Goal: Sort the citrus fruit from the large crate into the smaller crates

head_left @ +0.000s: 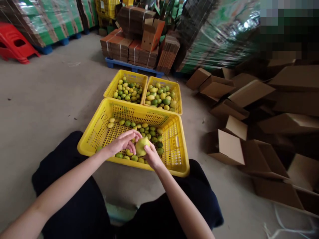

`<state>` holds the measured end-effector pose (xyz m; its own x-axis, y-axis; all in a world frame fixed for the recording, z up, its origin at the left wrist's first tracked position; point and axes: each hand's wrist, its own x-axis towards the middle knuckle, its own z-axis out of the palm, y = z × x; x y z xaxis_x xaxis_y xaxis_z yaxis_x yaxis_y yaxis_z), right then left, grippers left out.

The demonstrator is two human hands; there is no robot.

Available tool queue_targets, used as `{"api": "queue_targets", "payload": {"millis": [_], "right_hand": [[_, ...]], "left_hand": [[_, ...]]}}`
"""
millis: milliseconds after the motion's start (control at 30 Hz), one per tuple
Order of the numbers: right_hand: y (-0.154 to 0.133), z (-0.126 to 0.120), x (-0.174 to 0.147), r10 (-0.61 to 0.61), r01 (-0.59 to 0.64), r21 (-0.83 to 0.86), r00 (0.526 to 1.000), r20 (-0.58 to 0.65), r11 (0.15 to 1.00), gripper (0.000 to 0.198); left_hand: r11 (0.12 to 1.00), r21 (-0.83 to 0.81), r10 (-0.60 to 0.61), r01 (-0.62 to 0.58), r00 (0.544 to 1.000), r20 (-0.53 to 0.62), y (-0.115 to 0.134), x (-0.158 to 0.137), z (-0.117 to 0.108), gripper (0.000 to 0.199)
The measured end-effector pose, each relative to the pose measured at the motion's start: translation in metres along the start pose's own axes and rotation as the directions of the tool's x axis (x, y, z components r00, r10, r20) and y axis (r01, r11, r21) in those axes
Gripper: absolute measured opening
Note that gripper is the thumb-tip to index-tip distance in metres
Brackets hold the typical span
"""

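Note:
A yellow-green lemon (pixel 141 147) is gripped in my right hand (pixel 152 155), above the near yellow crate (pixel 94 132). Close on its left is my left hand (pixel 125 142), its fingers apart and curved toward the fruit; it holds nothing that I can see. Under both hands, green and yellow lemons (pixel 149 136) lie loosely over the crate's slotted floor. Two yellowish lemons (pixel 111 122) rest together near its left wall. My hands and forearms hide part of the fruit below.
Behind stand two more yellow crates, a left one (pixel 112 83) and a right one (pixel 178 96), both holding lemons. Open cardboard boxes (pixel 231 146) crowd the right side. Flattened cartons (pixel 117 44) sit on a blue pallet (pixel 134 68). A red stool (pixel 17 43) is far left.

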<state>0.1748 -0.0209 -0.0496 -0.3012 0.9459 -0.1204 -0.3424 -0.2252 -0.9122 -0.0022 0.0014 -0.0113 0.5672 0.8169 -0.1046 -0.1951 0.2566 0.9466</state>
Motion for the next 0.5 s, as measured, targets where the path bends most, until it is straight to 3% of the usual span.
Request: {"api": "queue_targets", "payload": {"millis": [67,133,200,267,333,433,500], "right_hand": [[-0.007,0.005,-0.003,0.037,-0.049,0.175,0.996,0.076,0.983,0.051],[-0.016,0.009,-0.007,0.053,-0.095,0.288,0.987,0.15,0.953,0.054],[-0.023,0.012,-0.012,0.07,-0.136,0.324,0.976,0.208,0.936,0.057],[-0.026,0.013,-0.015,0.098,-0.171,0.33,0.969,0.227,0.928,0.06],[-0.027,0.013,-0.017,0.129,-0.186,0.336,0.974,0.186,0.923,0.06],[-0.028,0.01,-0.013,0.122,-0.128,0.314,0.992,0.037,0.941,0.059],[-0.033,0.006,-0.008,0.053,-0.032,0.219,0.994,-0.092,0.975,0.057]], "left_hand": [[0.99,0.109,0.098,-0.09,0.992,-0.076,0.007,-0.002,-0.004,0.05],[0.925,0.356,0.187,-0.133,0.975,-0.12,0.011,-0.003,-0.009,0.055],[0.858,0.504,0.143,-0.099,0.989,-0.049,0.012,-0.003,-0.011,0.06],[0.881,0.471,0.026,-0.053,0.998,0.063,0.01,-0.001,-0.009,0.055],[0.919,0.391,0.016,-0.05,0.996,0.089,0.005,0.001,-0.006,0.049],[0.931,0.335,0.176,-0.146,0.983,-0.058,0.0,0.006,0.0,0.051],[0.948,0.262,0.23,-0.182,0.959,-0.164,-0.001,0.006,0.001,0.054]]}}
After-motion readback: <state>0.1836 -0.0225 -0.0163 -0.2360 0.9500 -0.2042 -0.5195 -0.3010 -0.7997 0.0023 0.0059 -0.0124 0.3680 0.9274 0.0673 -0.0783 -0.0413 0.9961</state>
